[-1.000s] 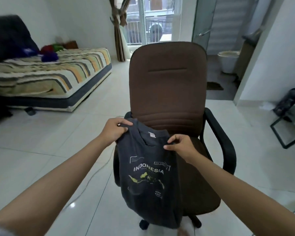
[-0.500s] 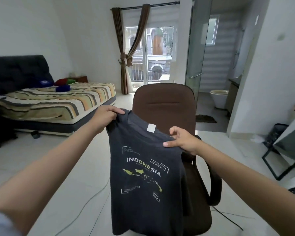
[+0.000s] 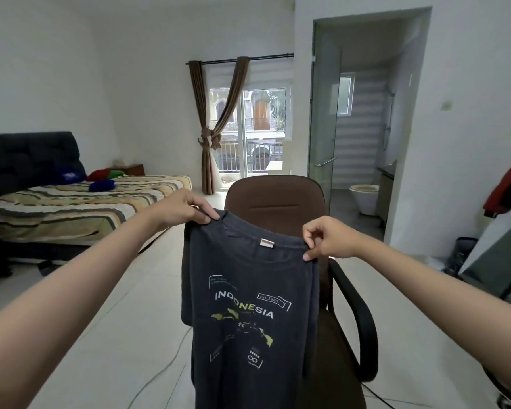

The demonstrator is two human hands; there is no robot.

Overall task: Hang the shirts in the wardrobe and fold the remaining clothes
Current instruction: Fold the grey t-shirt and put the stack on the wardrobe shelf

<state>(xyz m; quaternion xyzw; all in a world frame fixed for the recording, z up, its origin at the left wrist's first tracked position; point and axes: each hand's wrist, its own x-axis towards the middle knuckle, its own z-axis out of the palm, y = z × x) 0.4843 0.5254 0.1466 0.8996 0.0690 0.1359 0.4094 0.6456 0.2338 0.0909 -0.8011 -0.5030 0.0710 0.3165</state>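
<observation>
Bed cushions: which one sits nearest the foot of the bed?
The blue cushion. It lies alone out on the striped bedspread, while the red cushion and the green cushion sit together further back, toward the wall.

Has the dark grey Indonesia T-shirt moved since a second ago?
Yes. The dark grey Indonesia T-shirt has risen: its collar sat low against the brown office chair's backrest, now higher.

T-shirt (image 3: 248,305) print reads "INDONESIA", "Est. 1945".

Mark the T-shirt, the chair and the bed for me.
T-shirt (image 3: 248,290), head view, chest above the print.
Chair (image 3: 275,199), head view, brown backrest.
Bed (image 3: 71,208), head view, striped cover.
</observation>
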